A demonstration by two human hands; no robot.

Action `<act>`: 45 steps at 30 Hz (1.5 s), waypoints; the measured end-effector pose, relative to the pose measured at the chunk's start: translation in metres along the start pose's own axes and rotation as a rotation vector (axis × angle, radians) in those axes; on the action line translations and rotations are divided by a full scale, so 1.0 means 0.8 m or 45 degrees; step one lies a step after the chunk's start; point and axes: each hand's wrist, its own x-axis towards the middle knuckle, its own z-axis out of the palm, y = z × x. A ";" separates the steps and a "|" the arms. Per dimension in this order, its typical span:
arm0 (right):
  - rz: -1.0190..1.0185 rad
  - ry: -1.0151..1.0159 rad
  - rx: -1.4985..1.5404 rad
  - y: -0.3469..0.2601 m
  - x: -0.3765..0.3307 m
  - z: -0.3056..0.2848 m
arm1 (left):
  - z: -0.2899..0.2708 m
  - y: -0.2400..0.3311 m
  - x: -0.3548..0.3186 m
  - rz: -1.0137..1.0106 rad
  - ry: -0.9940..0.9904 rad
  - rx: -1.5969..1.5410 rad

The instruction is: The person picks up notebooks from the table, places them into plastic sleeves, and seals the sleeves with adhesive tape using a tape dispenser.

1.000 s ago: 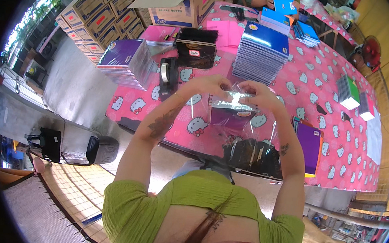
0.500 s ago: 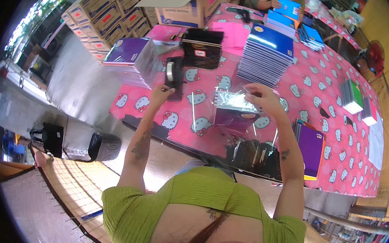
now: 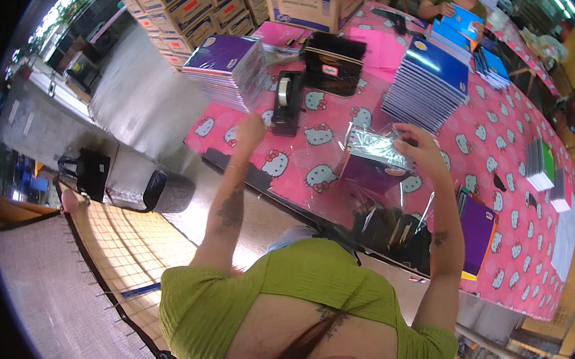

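A purple notebook bundle (image 3: 372,173) in shiny clear plastic film (image 3: 371,144) lies on the table before me. My right hand (image 3: 421,151) has its fingers curled on the film at the bundle's far right corner. To the left, my left hand (image 3: 249,132) is closed in a loose fist, slightly blurred, in the air by the table's left edge. Whatever it may hold is too small to make out. Just right of it stands a black tape dispenser (image 3: 286,105) with a pale roll of tape. More clear film spreads toward the table's near edge over something black.
Wrapped notebook stacks stand at the left (image 3: 218,69) and beyond my right hand (image 3: 426,86). Behind the dispenser is a black box (image 3: 332,65). Purple notebooks (image 3: 477,235) lie at the right, near smaller green notebooks (image 3: 541,161). Cartons (image 3: 193,10) are piled far left. A co-worker (image 3: 443,6) handles blue notebooks.
My left hand has drawn away from the tape dispenser toward the table's left edge. The right hand stays at the film. The whole view has shifted somewhat.
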 end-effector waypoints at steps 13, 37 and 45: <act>-0.015 0.022 0.006 0.008 -0.002 -0.007 | -0.054 0.352 0.119 1.474 -1.619 -0.552; -0.329 0.365 -0.360 0.091 -0.033 0.107 | -0.200 0.119 -0.047 0.921 0.347 -1.203; 0.277 0.034 -1.235 0.170 -0.032 0.140 | -0.217 -0.027 0.128 -0.517 0.805 -1.694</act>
